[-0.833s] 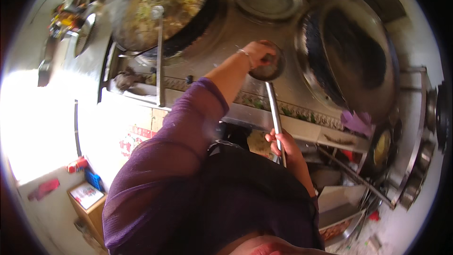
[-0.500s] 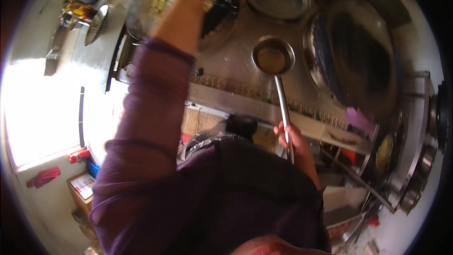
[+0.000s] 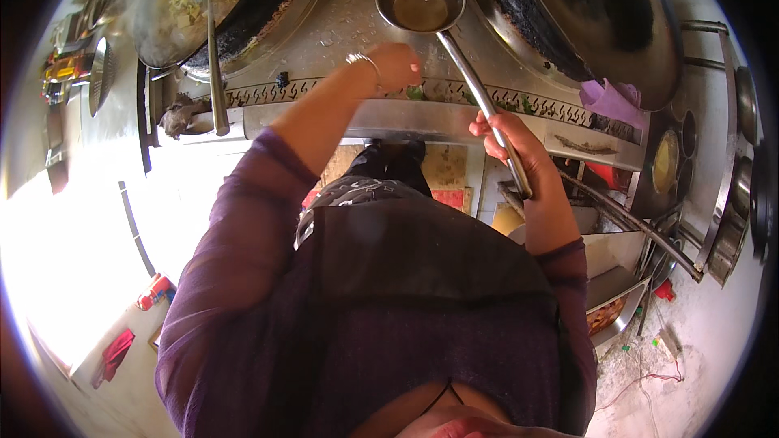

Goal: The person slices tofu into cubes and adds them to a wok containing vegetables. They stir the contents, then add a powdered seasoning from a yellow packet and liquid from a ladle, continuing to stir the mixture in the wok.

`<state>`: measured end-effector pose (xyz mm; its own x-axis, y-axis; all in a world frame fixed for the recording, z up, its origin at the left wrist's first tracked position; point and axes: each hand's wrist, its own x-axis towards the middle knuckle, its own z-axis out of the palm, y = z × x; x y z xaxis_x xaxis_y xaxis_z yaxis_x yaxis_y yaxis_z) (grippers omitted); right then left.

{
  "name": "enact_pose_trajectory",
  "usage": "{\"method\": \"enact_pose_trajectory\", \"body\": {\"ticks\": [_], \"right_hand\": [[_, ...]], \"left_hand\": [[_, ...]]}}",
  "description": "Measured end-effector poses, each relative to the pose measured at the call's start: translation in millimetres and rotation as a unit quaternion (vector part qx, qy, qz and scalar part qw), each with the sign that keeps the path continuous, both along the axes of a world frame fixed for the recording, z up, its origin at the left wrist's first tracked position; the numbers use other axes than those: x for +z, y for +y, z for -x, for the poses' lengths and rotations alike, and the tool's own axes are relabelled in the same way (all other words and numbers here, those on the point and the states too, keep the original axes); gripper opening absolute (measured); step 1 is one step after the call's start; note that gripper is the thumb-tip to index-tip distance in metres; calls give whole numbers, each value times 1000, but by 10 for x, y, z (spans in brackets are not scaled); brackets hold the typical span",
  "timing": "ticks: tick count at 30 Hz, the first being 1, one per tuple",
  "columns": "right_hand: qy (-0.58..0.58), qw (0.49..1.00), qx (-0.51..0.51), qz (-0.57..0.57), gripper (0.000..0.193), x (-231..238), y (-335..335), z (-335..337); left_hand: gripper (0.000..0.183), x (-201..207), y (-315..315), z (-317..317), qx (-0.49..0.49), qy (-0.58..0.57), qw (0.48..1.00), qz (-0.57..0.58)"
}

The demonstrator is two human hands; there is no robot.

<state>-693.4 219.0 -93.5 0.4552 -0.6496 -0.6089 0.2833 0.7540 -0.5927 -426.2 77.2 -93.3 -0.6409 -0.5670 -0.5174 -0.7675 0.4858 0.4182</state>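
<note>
My right hand (image 3: 519,146) grips the long metal handle of a ladle (image 3: 475,85). The ladle's round bowl is over the steel stove top and has some liquid at its bottom. My left hand (image 3: 393,67), a bracelet at its wrist, hovers above the stove's front edge, left of that handle. Its fingers are curled, and whatever they may hold is hidden. Farther left, a steaming wok (image 3: 150,53) holds chopped, greenish-yellow food (image 3: 182,4). A second ladle (image 3: 213,57) rests with its head in this wok and its handle over the front edge.
A large dark wok (image 3: 641,24) stands tilted at the right, with a purple cloth (image 3: 608,103) by its lower edge. A slotted gutter (image 3: 316,85) runs along the stove front (image 3: 357,122). Metal pipes (image 3: 633,219) jut out at the lower right. Round containers (image 3: 665,162) stand beside the stove.
My left hand has come back from over the left wok toward me and its fingers have curled. My view has shifted. The right hand still holds the ladle, now tilted more to the left.
</note>
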Motion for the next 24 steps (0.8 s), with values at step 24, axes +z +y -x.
{"method": "enact_pose_trajectory", "body": {"ticks": [24], "right_hand": [[-17,999,-30,6,24,-149,171,-209]], "left_hand": [[15,-305,-297,-510,510,458,728,-14]]}}
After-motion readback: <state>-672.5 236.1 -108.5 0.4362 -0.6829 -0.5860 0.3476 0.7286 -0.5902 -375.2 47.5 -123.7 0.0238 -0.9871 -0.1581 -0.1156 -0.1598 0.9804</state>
